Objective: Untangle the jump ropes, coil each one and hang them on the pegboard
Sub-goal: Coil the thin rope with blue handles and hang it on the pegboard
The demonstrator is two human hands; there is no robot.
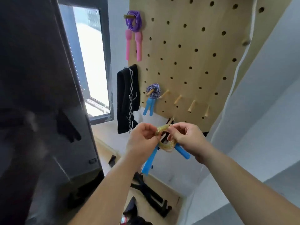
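We are holding a glittery gold jump rope [165, 146] low in front of the wooden pegboard [204, 43], its cord wound into a small coil and its two blue handles slanting out below, one down-left, one down-right. A purple jump rope [134, 21] with pink handles is hanging coiled from a peg at the board's upper left, and a blue-and-white striped jump rope [153, 90] with blue handles is hanging from a lower peg.

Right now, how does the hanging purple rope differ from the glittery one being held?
The purple rope hangs coiled on a peg of the pegboard; the gold glitter rope is not yet hung, held in the air. The purple rope has pink handles; the gold glitter rope, blue handles. Both are coiled, handles dangling.
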